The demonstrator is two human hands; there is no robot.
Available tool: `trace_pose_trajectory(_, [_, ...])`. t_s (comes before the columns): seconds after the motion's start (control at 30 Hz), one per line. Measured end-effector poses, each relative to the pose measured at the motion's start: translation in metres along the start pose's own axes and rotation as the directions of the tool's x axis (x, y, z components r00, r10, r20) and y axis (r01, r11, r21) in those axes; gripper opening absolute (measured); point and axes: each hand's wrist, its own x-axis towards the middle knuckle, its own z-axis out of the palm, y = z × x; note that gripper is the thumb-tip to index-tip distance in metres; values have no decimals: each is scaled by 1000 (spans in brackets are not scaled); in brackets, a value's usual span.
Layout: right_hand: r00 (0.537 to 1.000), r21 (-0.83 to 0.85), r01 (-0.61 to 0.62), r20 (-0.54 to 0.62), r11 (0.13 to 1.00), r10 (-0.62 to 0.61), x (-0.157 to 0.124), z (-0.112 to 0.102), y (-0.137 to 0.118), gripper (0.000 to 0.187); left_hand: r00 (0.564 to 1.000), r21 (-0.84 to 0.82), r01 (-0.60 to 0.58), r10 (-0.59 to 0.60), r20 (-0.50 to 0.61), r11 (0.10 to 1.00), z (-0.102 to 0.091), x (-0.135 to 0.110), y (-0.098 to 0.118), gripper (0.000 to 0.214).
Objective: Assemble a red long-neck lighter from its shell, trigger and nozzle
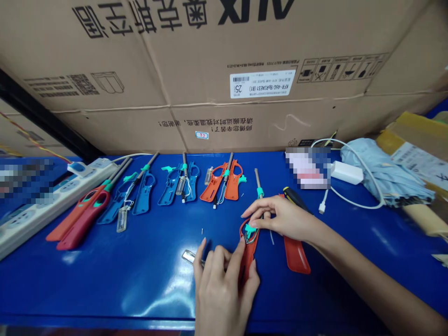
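Left hand (221, 291) right up by the lens, grip closed around the lower end of an orange lighter shell (249, 255), fingers wrapped over the smooth plastic edge. Shell's long axis running roughly away from the camera with a slight tilt, from that left grip up toward the right hand (283, 219). So left hand nearer the lower end, right hand nearer the upper end. Right forearm in from the lower right, fingertips down on a teal clip (250, 228) with thin wire looped around it. No way to tell from this angle: real pinch or just light pressure.

Just left of the left grip, a shiny steel cap (189, 256) loose on the glossy blue tabletop (105, 289). Just below the right grip, a second shell (297, 254), matte red-orange, lying flat. Above the right grip, a steel rod (259, 184) with a teal collar, and off to its right, a screwdriver (296, 198) with a black-and-yellow handle. Farther left of both grips, blue shells (145, 193) in a loose row, then a power strip (35, 219).
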Motion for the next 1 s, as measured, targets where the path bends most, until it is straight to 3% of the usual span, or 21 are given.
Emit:
trace_pose_trajectory(0.27, [997,159,-32,69,987,21,-3,-3,5,29,1000,-6,-4,4,-10,1000,2,0,-3,32])
trace_pose_trajectory(0.4, [993,61,9,-118,998,-1,-7,-14,-1,29,1000,-1,-14,14,-7,1000,1,0,-3,35])
trace_pose_trajectory(0.47, [988,-29,16,-150,999,-20,-9,-19,-2,26,1000,2,-18,18,-9,1000,0,0,-3,35])
trace_pose_trajectory(0.67, [991,-235,69,-97,969,-94,-8,-21,10,24,1000,-4,-16,16,-17,1000,1,1,-3,34])
trace_pose_trajectory(0.87, [998,-83,20,68,996,-15,-7,-21,12,26,1000,-20,-14,14,-26,1000,1,1,-3,33])
trace_pose_trajectory(1.0, [999,-55,-17,47,998,20,-6,-20,11,24,1000,-16,-14,14,-22,1000,0,1,-2,34])
